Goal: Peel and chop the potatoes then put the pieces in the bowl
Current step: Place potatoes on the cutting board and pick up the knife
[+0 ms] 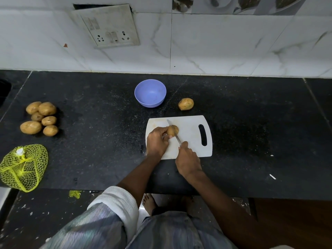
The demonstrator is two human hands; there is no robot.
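On the black counter (pixel 233 123) lies a white cutting board (pixel 190 144), where the left hand (pixel 156 141) grips a still-unpeeled potato (pixel 173 130) while the right hand (pixel 187 159), wrapped round the handle, lays a knife (pixel 173 133) across it. Chopping seems under way; next calls for steady downward pressure. The purple bowl (pixel 150 93) beyond holds nothing.

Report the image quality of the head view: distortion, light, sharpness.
Head view: wide-angle bending curves the counter edge and wall tiles; light is dim and even, the black stone showing soft sheen; the cutting board, knife and bowl read sharp, the clothing at the bottom is blurred.
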